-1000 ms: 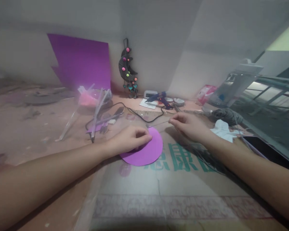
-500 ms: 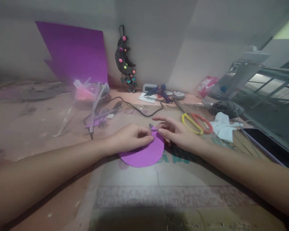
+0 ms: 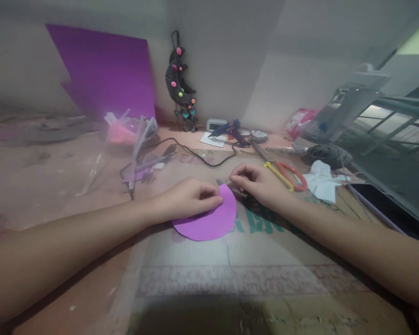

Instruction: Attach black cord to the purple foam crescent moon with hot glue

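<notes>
My left hand (image 3: 197,200) is closed on a round purple craft-paper piece (image 3: 209,225), thumb on top and the other fingers partly hidden. A small dark grey wrapped patch (image 3: 219,182) shows at the piece's far edge, just beyond my left fingertips. From that patch a short strand of grey yarn (image 3: 226,180) runs to my right hand (image 3: 247,179), which pinches it between thumb and forefinger. The right hand is just off the paper's right edge, above a printed mat (image 3: 195,258).
Scissors (image 3: 296,176) with yellow and red handles lie beyond my right hand. Nearby are a grey yarn ball (image 3: 330,156), white tissue (image 3: 321,184) and a phone (image 3: 387,209). A glue gun (image 3: 230,130) and decorated crescent (image 3: 178,83) are at the back; glue sticks (image 3: 136,153) lie left.
My right hand came in from the right to the paper's edge with fingers spread, then drew slightly back into a pinch on the yarn. The scissors came into view. My left hand kept its hold.
</notes>
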`<control>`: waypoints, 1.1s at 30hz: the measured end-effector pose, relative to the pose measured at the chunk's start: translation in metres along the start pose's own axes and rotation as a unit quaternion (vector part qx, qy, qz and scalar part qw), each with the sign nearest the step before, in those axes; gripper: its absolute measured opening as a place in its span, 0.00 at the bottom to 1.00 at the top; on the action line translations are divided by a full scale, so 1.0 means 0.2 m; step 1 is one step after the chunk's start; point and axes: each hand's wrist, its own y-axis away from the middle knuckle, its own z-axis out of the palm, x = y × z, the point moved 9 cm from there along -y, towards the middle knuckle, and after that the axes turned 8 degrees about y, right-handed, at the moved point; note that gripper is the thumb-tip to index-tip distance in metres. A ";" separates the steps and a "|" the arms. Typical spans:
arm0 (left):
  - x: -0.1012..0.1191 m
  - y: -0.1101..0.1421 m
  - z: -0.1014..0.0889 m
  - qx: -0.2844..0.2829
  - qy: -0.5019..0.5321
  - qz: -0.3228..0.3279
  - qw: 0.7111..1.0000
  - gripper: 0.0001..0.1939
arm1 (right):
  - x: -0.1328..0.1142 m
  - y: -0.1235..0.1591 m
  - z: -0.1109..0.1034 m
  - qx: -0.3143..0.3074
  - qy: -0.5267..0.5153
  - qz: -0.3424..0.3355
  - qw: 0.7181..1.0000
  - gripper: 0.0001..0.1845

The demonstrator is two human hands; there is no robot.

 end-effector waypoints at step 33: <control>0.04 0.01 0.01 0.011 -0.055 0.075 0.996 0.14 | -0.10 0.08 0.13 -0.090 -0.040 -0.059 0.993 0.12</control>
